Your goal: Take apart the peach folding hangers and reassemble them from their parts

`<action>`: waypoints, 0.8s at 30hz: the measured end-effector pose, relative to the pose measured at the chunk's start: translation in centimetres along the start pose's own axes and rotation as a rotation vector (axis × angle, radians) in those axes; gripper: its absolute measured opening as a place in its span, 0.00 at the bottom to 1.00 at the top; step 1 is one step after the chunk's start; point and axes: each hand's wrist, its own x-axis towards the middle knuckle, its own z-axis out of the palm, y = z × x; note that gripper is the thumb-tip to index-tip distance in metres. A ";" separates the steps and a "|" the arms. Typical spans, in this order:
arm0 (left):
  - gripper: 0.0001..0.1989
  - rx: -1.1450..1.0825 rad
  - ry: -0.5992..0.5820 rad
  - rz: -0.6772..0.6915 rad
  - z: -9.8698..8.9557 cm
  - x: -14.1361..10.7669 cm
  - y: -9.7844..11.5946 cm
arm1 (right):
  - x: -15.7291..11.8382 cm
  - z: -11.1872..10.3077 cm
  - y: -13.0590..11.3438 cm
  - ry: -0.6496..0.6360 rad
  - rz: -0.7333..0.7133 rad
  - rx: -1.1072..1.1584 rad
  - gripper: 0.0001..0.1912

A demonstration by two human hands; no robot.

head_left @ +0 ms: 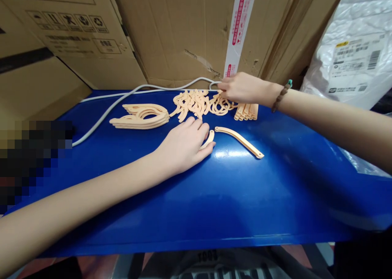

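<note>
My left hand [190,144] is curled over a curved peach-coloured plastic piece [210,138] on the table, its fingers closed round it; most of the piece is hidden. To the right of it lies a long, slightly bent plastic arm [239,139] with a hole at each end. My right hand [240,88] reaches over the back of the pile, fingers bent together; whatever is in them is hidden. Beneath and beside it lie several ring-like curved pieces [221,107], a heap of S-shaped plastic hooks [191,102] and a stack of narrow arms [246,112].
A stack of finished-looking hanger-shaped plastic pieces [153,124] lies left on the blue table [214,205]. A white cable [105,126] runs behind the parts. Cardboard boxes [183,34] wall off the back and left. A white plastic parcel [352,63] stands at the right.
</note>
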 end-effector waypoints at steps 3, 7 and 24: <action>0.11 -0.015 0.023 0.007 0.0 0.0 0.1 | -0.9 -1.9 0.8 0.069 0.048 0.072 0.12; 0.08 -0.049 0.071 -0.018 -0.5 -0.2 0.2 | -3.0 -5.0 -0.7 0.319 0.286 0.272 0.09; 0.15 0.117 -0.030 -0.141 -0.3 -0.8 0.6 | -6.2 -1.7 -12.4 0.396 0.664 1.642 0.14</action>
